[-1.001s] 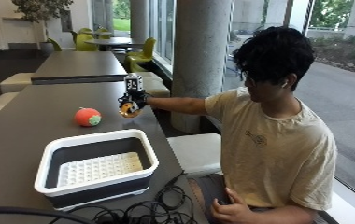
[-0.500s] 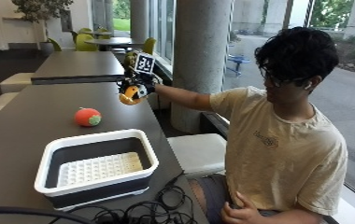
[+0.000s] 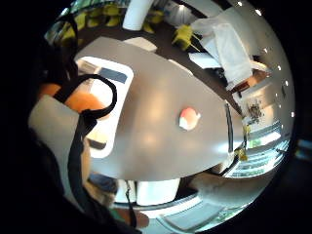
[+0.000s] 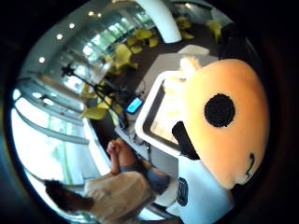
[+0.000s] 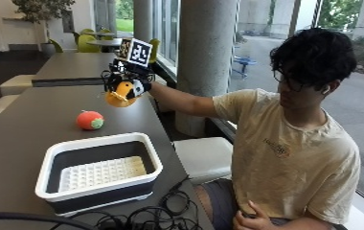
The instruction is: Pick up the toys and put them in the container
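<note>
Person seated at the long dark grey tabletop, right arm stretched out over it. Gloved right hand is up in the air above the tabletop, fingers curled round an orange plush toy with a black eye patch and white lower part; toy hangs just under the hand, clear of the surface. Thumb-side palm view: same plush toy fills much of the frame, close against the palm, black round patch showing, with the container rim below and behind it. Little-finger-side view: black straps and a bit of orange toy at the edge.

Second toy, a round red-orange soft ball with a green spot, sits on the tabletop, beside and below the raised hand, well apart from it. Also visible from the palm, alone on bare tabletop.

White-rimmed rectangular container with dark sides and a white perforated floor stands on the near end of the tabletop, nearer the camera than the ball, nothing in it. Seen in palm view too. Tangle of black cables lies just beside the container at the tabletop's near edge.

Person's bare left hand rests down at the lap, touching none of the toys.
</note>
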Tool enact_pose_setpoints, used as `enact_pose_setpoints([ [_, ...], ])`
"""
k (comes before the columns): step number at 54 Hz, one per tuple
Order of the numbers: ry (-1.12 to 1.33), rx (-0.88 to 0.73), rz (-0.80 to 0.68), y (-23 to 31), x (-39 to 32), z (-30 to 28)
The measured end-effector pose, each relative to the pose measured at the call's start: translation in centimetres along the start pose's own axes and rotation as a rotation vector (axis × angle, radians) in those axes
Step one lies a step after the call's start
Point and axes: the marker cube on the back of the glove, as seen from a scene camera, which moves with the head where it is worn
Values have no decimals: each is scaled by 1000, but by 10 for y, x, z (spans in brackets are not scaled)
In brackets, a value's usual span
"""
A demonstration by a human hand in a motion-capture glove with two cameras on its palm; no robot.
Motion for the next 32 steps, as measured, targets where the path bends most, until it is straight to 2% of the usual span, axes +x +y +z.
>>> enact_pose_setpoints([
  [13,14,-135,-4,-55,-46,45],
  [22,24,-202,1,-60,-50,71],
  [32,29,-201,-17,-53,-47,71],
])
